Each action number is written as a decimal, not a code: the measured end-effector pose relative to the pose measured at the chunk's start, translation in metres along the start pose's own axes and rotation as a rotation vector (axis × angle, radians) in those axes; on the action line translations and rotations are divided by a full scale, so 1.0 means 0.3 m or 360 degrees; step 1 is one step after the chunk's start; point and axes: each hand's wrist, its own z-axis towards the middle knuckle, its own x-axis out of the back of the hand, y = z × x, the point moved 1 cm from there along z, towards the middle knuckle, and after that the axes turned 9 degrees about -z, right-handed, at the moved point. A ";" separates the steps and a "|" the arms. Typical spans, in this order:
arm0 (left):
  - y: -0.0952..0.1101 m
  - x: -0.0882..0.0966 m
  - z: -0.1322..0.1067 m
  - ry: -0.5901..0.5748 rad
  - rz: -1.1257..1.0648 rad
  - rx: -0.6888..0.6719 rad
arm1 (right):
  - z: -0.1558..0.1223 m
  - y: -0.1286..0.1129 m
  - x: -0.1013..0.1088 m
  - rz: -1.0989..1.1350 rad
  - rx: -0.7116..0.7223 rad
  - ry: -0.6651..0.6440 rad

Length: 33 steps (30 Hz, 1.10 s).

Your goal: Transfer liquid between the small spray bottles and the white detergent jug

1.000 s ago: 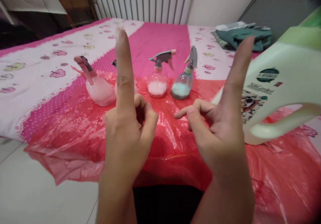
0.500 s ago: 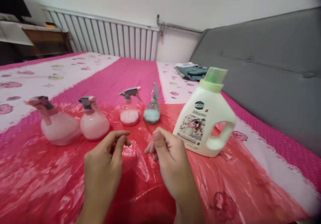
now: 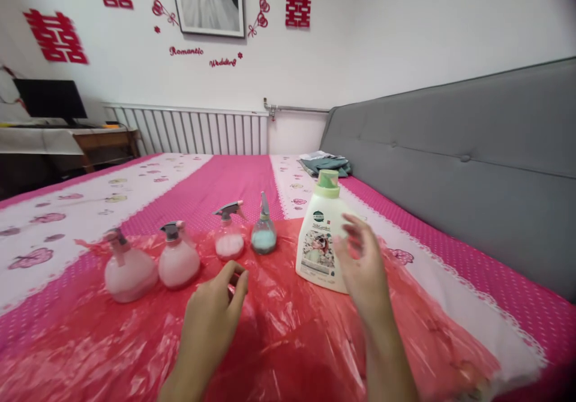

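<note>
My right hand point(image 3: 366, 267), fingers apart, is in front of the handle side of a white detergent bottle point(image 3: 310, 240) with a green cap. It hides the handle; whether it touches the bottle I cannot tell. My left hand point(image 3: 213, 306) hovers over the red plastic sheet point(image 3: 288, 330) with loosely curled fingers and nothing visible in it. Beyond it stand a spray bottle with pink liquid point(image 3: 229, 245) and another with blue-green liquid point(image 3: 263, 238). Further left are two larger pink spray bottles, one at the far left point(image 3: 128, 276) and one beside it point(image 3: 179, 265).
The red sheet lies over a pink and white flowered bedspread point(image 3: 238, 180). Folded dark clothes point(image 3: 326, 165) rest near the grey padded headboard point(image 3: 450, 144). A radiator point(image 3: 193, 131) lines the back wall, and a monitor point(image 3: 51, 99) stands on a desk at left.
The view has tilted up, bringing the wall picture and red decorations into sight. My right hand has moved right to the detergent bottle and its fingers have spread. My hands are further apart.
</note>
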 end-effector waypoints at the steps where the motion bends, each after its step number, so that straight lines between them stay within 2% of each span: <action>1: 0.006 0.015 -0.005 -0.0025 0.0076 -0.0033 | 0.035 0.050 0.022 -0.0068 -0.0045 0.0176; 2: 0.010 0.030 -0.012 -0.0049 0.0161 -0.0064 | 0.069 0.101 0.039 -0.0099 -0.0097 0.0302; 4: 0.008 0.059 -0.031 -0.0107 0.0313 -0.0112 | 0.125 0.197 0.055 -0.0141 -0.0188 0.0384; 5: 0.004 0.072 -0.042 -0.0143 0.0369 -0.0133 | 0.145 0.240 0.054 -0.0140 -0.0219 0.0340; 8: -0.008 0.105 -0.081 -0.0220 0.0463 -0.0178 | 0.168 0.337 0.022 -0.0065 -0.0327 0.0024; 11: -0.003 0.131 -0.113 -0.0226 0.0498 -0.0227 | 0.154 0.371 -0.020 0.0007 -0.0392 -0.0143; 14: 0.013 0.151 -0.128 -0.0212 0.0518 -0.0276 | 0.137 0.338 -0.023 0.0115 -0.0334 -0.0148; 18: 0.044 0.174 -0.110 -0.0171 0.0388 -0.0385 | 0.126 0.219 0.071 0.0252 -0.0168 -0.0019; 22: 0.135 0.188 -0.042 0.0056 -0.0241 -0.0679 | 0.077 0.061 0.170 0.0388 0.0034 -0.0090; 25: 0.232 0.184 0.018 0.0190 -0.0837 -0.0762 | -0.010 -0.030 0.174 0.0402 0.0090 -0.0137; 27: 0.282 0.183 0.044 0.0143 -0.1119 -0.0777 | -0.071 -0.058 0.152 0.0391 0.0096 -0.0209; 29: 0.306 0.191 0.056 0.0013 -0.1269 -0.0787 | -0.112 -0.060 0.126 0.0390 0.0111 -0.0323; 33: 0.282 0.236 0.060 -0.0233 -0.1253 -0.0847 | -0.116 -0.036 0.086 0.0383 0.0176 -0.0509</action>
